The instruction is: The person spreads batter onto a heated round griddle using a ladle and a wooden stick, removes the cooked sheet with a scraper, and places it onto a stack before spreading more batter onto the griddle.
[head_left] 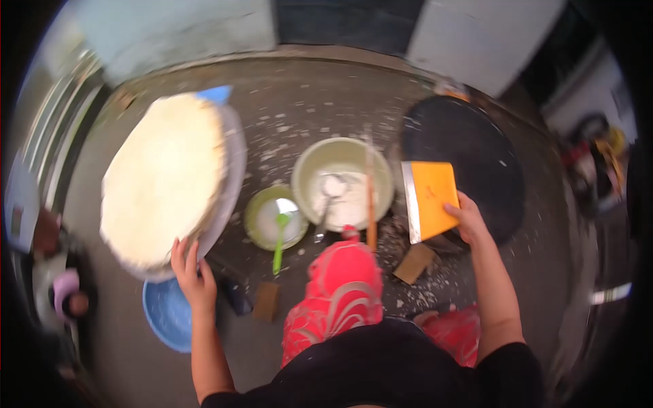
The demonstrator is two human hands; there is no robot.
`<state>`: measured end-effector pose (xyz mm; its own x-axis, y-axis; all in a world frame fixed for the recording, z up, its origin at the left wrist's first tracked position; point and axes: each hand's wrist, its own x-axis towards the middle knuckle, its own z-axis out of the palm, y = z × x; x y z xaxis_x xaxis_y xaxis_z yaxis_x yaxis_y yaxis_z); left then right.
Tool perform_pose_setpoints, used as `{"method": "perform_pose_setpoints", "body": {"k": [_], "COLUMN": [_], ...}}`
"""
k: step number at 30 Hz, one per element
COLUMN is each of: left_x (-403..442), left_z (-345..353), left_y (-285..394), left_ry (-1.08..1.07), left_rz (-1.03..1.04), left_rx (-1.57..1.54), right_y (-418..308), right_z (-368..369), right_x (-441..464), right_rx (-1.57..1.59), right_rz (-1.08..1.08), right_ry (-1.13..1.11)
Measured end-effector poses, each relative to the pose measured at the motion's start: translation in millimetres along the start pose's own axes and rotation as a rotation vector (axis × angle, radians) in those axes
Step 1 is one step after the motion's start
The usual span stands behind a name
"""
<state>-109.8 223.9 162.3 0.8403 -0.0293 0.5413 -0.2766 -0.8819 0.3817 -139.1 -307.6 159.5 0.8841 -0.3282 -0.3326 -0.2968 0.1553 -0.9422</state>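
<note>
My right hand (471,217) grips an orange scraper (434,197) with a pale metal-looking edge, held above the near left rim of a round black griddle (476,156). With fingers apart, my left hand (195,275) is at the near edge of a tall stack of thin pale flatbreads (163,177); whether it touches them I cannot tell. Between my hands stands a cream bowl (306,163) of white batter (347,194) with a ladle (326,211) in it. A long wooden stick (371,197) leans across its right side.
Left of the batter bowl is a smaller greenish bowl (253,221) with a green-handled spoon (279,245). A blue basin (166,316) sits below the flatbreads. Two brownish blocks (266,302) lie on the floor, which has pale flakes scattered over it. Walls close off the far side.
</note>
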Motion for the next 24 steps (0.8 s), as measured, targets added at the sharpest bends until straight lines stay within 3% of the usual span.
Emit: {"method": "perform_pose_setpoints", "body": {"k": [1, 3, 4, 6, 11, 15, 19, 21, 24], "left_x": [-2.2, -8.2, -12.3, -19.6, -32.5, -34.9, -37.4, -26.7, -9.1], "left_z": [6.3, 19.0, 25.0, 36.4, 51.2, 61.4, 81.2, 78.4, 78.5], "left_y": [19.4, 51.4, 65.1, 91.8, 153.4, 182.4, 192.2, 206.6, 223.1], "left_ry": [-0.031, -0.107, -0.136, -0.212, -0.351, -0.362, -0.321, -0.342, -0.337], "left_rz": [0.048, 0.091, 0.104, 0.125, 0.225, 0.193, 0.178, 0.138, 0.238], "left_rx": [-0.039, -0.187, -0.258, -0.368, -0.582, -0.605, -0.577, -0.591, -0.473], "right_y": [19.1, -2.7, -9.7, -15.5, 21.0, 18.2, -2.7, -25.5, -28.1], "right_z": [-25.8, -36.1, -40.3, -49.3, -33.0, -0.7, -25.6, -76.0, -208.7], "right_x": [3.5, -25.1, -37.9, -55.7, -44.8, 12.3, 86.6, 111.8, 125.1], "right_rx": [-0.15, -0.886, -0.887, -1.285, -1.402, -1.325, -1.472, -1.532, -1.483], "right_rz": [-0.183, -0.541, -0.523, -0.714, -0.87, -1.003, -0.918, -0.683, -0.297], "right_ry": [0.16, 0.469, 0.51, 0.508, 0.28, 0.223, 0.31, 0.496, 0.893]}}
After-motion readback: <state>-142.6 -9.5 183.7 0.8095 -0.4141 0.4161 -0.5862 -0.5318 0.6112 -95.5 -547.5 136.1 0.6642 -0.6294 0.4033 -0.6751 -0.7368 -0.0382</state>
